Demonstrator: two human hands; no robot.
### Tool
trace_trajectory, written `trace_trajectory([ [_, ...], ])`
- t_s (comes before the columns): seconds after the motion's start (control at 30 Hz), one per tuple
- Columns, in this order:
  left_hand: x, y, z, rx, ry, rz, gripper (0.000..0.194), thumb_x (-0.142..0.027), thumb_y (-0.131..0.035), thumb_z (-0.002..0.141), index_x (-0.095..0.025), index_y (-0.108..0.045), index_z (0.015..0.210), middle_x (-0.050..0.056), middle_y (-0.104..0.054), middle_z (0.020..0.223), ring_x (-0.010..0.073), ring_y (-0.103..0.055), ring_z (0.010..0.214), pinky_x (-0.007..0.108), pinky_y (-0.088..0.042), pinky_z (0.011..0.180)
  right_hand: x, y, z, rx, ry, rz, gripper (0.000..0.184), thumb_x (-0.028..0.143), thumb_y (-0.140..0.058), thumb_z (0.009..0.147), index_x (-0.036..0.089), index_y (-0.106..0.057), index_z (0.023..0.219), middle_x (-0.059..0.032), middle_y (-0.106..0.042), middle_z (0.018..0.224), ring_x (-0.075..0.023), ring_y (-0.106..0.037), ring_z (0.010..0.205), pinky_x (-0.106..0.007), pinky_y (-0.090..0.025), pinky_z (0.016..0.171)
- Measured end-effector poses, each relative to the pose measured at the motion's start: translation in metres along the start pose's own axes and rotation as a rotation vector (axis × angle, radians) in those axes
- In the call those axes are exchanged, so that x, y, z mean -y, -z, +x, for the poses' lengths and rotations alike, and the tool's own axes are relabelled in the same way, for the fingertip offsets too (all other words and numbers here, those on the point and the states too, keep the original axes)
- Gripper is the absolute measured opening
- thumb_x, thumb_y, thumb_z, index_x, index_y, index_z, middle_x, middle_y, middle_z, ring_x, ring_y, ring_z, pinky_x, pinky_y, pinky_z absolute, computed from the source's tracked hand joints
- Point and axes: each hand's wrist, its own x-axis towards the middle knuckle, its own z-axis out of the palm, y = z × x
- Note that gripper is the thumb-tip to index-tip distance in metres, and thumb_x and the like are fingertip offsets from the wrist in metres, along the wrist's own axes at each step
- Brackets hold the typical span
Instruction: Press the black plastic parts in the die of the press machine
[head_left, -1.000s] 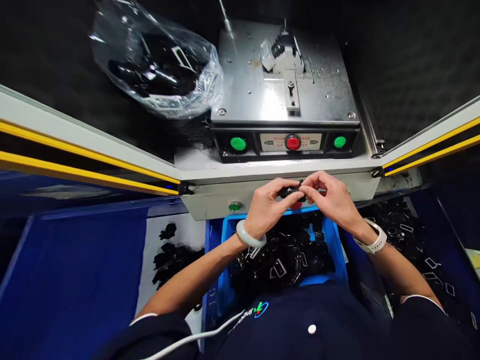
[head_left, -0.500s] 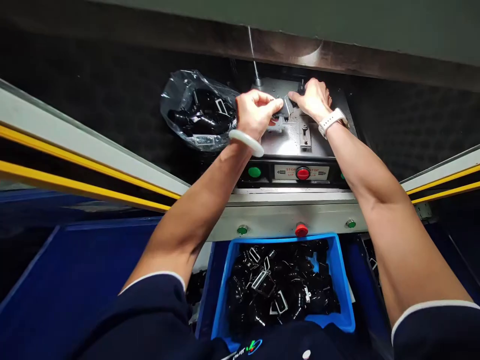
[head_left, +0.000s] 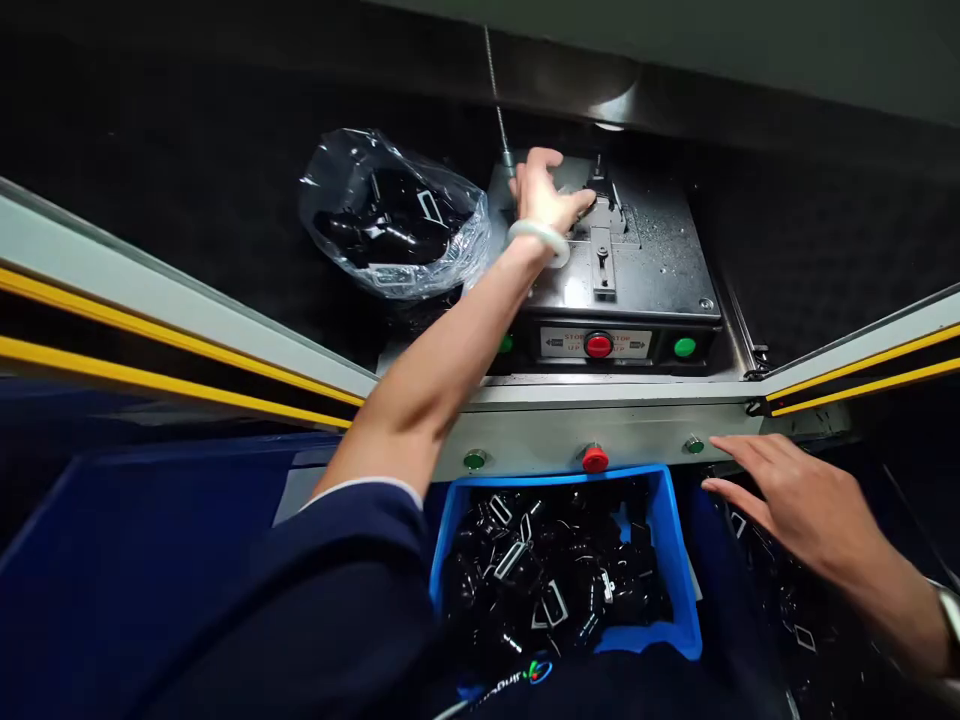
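My left hand [head_left: 549, 200] is over the machine's metal plate [head_left: 660, 250], its fingers apart. Its thumb reaches to a small black part [head_left: 601, 188] seated in the metal fixture [head_left: 602, 265]; whether thumb and part touch I cannot tell. Below right, my right hand [head_left: 810, 500] is open, with fingers stretched toward the green button [head_left: 694, 445] on the pale front rail. A small gap shows between its fingertips and that button.
A clear plastic bag [head_left: 397, 225] of black parts lies left of the plate. Under the rail stands a blue bin [head_left: 681, 560] filled with black parts. Red buttons [head_left: 598, 346] sit on the panel and rail. Yellow-striped side frames [head_left: 180, 350] flank the opening.
My right hand has left the fixture and come down right to the rail button. My left hand has let go of the grey piece it pinched; its fingers have spread.
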Motion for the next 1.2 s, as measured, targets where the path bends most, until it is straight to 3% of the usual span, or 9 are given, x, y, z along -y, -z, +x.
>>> trace_trajectory([
  [0.1, -0.024, 0.058, -0.077, 0.043, 0.061, 0.083, 0.027, -0.008, -0.081, 0.082, -0.019, -0.072, 0.104, 0.008, -0.073, 0.114, 0.0227, -0.068, 0.106, 0.043, -0.055, 0.097, 0.007, -0.036, 0.014, 0.124, -0.050, 0.112, 0.031, 0.039, -0.062, 0.104, 0.024, -0.071, 0.129, -0.0077, -0.077, 0.118, -0.0269, -0.073, 0.106, -0.035, -0.058, 0.074],
  [0.17, -0.041, 0.103, -0.144, 0.102, 0.059, 0.070, 0.007, -0.018, -0.071, 0.093, -0.022, -0.075, 0.097, 0.004, -0.074, 0.101, 0.0172, -0.068, 0.085, 0.035, -0.056, 0.079, 0.004, -0.058, 0.024, 0.194, -0.104, 0.172, 0.025, 0.029, -0.064, 0.102, 0.021, -0.071, 0.125, -0.0087, -0.076, 0.118, -0.0277, -0.072, 0.110, -0.035, -0.057, 0.078],
  [0.27, -0.046, 0.160, -0.229, 0.267, 0.142, 0.153, 0.011, -0.028, -0.068, 0.096, -0.024, -0.077, 0.099, 0.002, -0.073, 0.095, 0.0152, -0.064, 0.072, 0.031, -0.051, 0.068, -0.007, -0.077, 0.030, 0.235, -0.167, 0.260, 0.018, 0.020, -0.064, 0.098, 0.019, -0.071, 0.115, -0.0097, -0.074, 0.115, -0.0267, -0.071, 0.103, -0.035, -0.054, 0.082],
  [0.4, -0.016, 0.196, -0.276, 0.541, 0.214, 0.315, 0.029, -0.041, -0.076, 0.088, -0.027, -0.078, 0.113, 0.007, -0.067, 0.117, 0.0149, -0.057, 0.068, 0.032, -0.049, 0.064, -0.015, -0.087, 0.031, 0.219, -0.186, 0.318, 0.016, 0.017, -0.064, 0.095, 0.021, -0.069, 0.110, -0.0090, -0.073, 0.112, -0.0254, -0.069, 0.096, -0.035, -0.050, 0.078],
  [0.57, 0.004, 0.200, -0.275, 0.627, 0.232, 0.429, 0.035, -0.044, -0.076, 0.088, -0.032, -0.075, 0.120, 0.007, -0.066, 0.123, 0.0204, -0.060, 0.075, 0.037, -0.051, 0.072, -0.009, -0.096, 0.034, 0.102, -0.229, 0.301, 0.016, 0.013, -0.056, 0.096, 0.020, -0.069, 0.104, -0.0085, -0.071, 0.105, -0.0234, -0.065, 0.094, -0.035, -0.046, 0.075],
  [0.87, -0.013, 0.194, -0.280, 0.640, 0.225, 0.511, 0.043, -0.029, -0.075, 0.092, -0.029, -0.070, 0.134, 0.012, -0.060, 0.140, 0.0280, -0.068, 0.095, 0.046, -0.051, 0.091, 0.012, -0.101, 0.021, 0.010, -0.265, 0.125, 0.027, 0.012, -0.044, 0.103, 0.018, -0.069, 0.111, -0.0138, -0.070, 0.108, -0.0273, -0.059, 0.100, -0.038, -0.043, 0.070],
  [1.0, -0.033, 0.187, -0.287, 0.624, 0.207, 0.450, 0.033, -0.026, -0.070, 0.096, -0.024, -0.070, 0.129, 0.013, -0.058, 0.139, 0.0244, -0.068, 0.095, 0.043, -0.054, 0.090, 0.027, -0.098, 0.010, -0.039, -0.221, 0.149, 0.024, 0.019, -0.046, 0.105, 0.018, -0.067, 0.115, -0.0134, -0.071, 0.110, -0.0281, -0.058, 0.104, -0.038, -0.048, 0.073],
  [1.07, -0.050, 0.175, -0.297, 0.670, 0.156, 0.399, 0.020, -0.026, -0.064, 0.101, -0.022, -0.072, 0.119, 0.012, -0.065, 0.129, 0.0235, -0.068, 0.097, 0.041, -0.053, 0.089, 0.047, -0.101, 0.005, 0.050, -0.130, 0.188, 0.027, 0.017, -0.043, 0.106, 0.019, -0.066, 0.120, -0.0133, -0.071, 0.113, -0.0273, -0.059, 0.108, -0.036, -0.050, 0.077],
  [1.2, -0.081, 0.134, -0.320, 0.965, 0.093, 0.523, 0.008, -0.020, -0.066, 0.099, -0.017, -0.073, 0.095, 0.012, -0.071, 0.101, 0.0288, -0.069, 0.094, 0.039, -0.050, 0.081, 0.100, -0.124, -0.006, 0.473, 0.057, 0.171, 0.035, 0.001, -0.042, 0.098, 0.015, -0.066, 0.119, -0.0171, -0.072, 0.113, -0.0272, -0.063, 0.107, -0.035, -0.051, 0.077],
])
